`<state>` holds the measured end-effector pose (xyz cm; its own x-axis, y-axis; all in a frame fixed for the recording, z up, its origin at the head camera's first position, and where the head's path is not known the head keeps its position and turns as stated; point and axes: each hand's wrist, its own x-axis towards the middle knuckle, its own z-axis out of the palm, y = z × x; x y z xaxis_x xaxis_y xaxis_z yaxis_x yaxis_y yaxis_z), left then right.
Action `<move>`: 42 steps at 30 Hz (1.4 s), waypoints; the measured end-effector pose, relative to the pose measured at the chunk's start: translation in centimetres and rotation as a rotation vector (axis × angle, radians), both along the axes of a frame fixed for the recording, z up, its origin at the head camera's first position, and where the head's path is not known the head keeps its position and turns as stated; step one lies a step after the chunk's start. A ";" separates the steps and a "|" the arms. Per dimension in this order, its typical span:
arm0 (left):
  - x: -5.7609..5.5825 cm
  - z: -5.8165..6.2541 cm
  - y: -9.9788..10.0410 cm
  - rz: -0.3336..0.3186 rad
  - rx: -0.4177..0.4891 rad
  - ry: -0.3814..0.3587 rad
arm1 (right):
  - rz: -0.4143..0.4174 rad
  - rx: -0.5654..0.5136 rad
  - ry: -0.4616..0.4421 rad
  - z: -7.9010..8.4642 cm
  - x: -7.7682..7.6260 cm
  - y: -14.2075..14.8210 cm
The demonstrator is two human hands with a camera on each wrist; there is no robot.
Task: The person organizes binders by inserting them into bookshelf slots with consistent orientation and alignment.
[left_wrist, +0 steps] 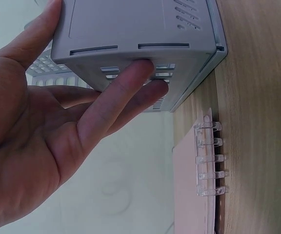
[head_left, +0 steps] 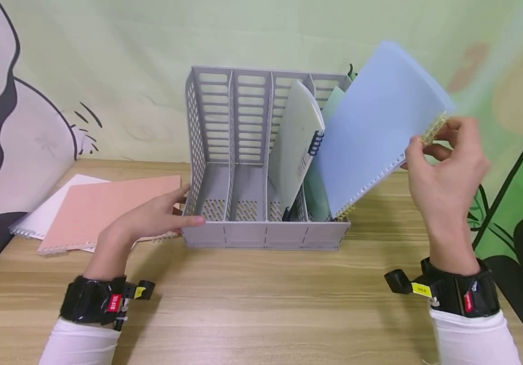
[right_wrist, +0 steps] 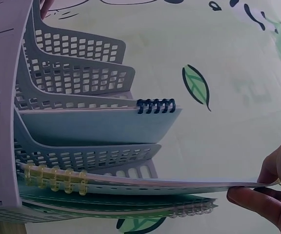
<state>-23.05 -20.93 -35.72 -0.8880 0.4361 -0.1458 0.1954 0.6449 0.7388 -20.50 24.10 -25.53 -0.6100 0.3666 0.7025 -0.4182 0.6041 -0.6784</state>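
Observation:
A grey file rack point(head_left: 245, 234) with several slots stands on the table. At its left front corner my left hand point(head_left: 152, 218) holds it, thumb over the front lip and fingers against the perforated side wall point(left_wrist: 189, 80). My right hand point(head_left: 453, 167) pinches a blue spiral notebook point(head_left: 375, 121) by the upper part of its yellowish coil. Tilted to the right, that notebook has its lower end in the rightmost slot. Beside it there is a green notebook point(head_left: 334, 101), partly hidden. One slot to the left leans a pale notebook point(head_left: 295, 137) with a black coil.
Left of the rack a pink spiral notebook point(head_left: 120, 208) lies over a white notebook point(head_left: 38, 215) on the wooden table point(head_left: 252, 304). Behind the rack hangs a printed pale-green backdrop point(head_left: 120, 66). The two left slots show bare floors.

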 end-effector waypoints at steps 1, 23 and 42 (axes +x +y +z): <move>0.0 0.0 0.0 -0.001 0.007 -0.004 | -0.003 0.006 -0.003 0.0 -0.2 0.0; -0.2 0.1 0.0 0.007 0.020 -0.048 | 0.081 0.181 -0.011 -3.2 -2.5 -2.9; -0.1 0.2 0.0 -0.004 0.011 -0.026 | 0.154 0.158 0.031 -5.4 -3.1 -3.6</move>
